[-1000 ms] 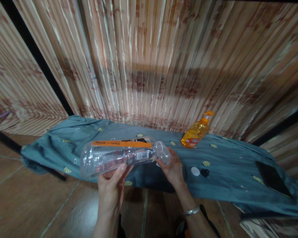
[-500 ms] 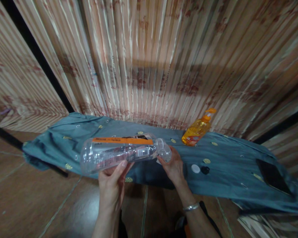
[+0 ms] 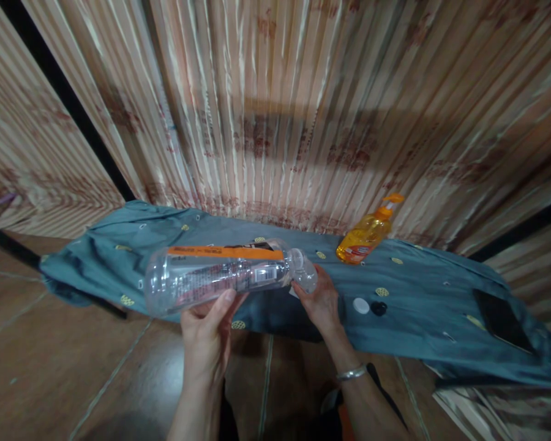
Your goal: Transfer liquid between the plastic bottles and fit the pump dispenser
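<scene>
Clear plastic bottle (image 3: 220, 278): one, both hands' grip clamped — left hand (image 3: 206, 334) body, right hand (image 3: 321, 303) neck. Caps: white cap (image 3: 360, 305), black cap (image 3: 379, 308).

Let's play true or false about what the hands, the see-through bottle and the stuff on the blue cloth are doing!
1. The clear bottle is held sideways. True.
2. The left hand holds the bottle's body. True.
3. The right hand is on the orange pump bottle. False: it is at the clear bottle's neck end; the pump bottle stands apart on the blue cloth.
4. A white cap and a black cap lie on the cloth. True.
5. The clear bottle is full of orange juice. False: it looks empty.
</scene>
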Tool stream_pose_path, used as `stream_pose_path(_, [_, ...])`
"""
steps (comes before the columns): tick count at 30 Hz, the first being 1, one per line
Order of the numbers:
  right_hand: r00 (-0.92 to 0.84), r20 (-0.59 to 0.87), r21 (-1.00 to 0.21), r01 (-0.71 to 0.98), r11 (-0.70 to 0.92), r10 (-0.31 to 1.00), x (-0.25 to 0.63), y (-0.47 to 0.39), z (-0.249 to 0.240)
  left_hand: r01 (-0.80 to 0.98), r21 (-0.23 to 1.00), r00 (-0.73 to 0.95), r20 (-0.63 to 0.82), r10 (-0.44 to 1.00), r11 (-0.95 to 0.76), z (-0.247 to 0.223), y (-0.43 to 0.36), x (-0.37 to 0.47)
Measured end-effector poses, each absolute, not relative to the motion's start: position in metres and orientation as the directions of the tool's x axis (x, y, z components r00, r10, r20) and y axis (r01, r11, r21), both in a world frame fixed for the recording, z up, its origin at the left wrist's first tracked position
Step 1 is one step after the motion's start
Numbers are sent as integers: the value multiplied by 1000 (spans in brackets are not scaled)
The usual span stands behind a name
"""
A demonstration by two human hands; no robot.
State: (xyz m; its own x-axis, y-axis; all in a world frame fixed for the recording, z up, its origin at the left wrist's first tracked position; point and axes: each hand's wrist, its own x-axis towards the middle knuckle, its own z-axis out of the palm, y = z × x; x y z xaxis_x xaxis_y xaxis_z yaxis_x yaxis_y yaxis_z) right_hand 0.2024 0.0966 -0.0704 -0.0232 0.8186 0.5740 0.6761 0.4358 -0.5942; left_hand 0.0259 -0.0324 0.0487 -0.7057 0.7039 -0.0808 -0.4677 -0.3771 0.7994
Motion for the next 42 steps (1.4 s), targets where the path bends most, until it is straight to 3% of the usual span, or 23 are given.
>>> stream_pose_path(42, [-30, 565, -597, 674, 434, 824, 204, 97, -70, -482, 777, -693, -57, 718, -404, 44, -33, 25])
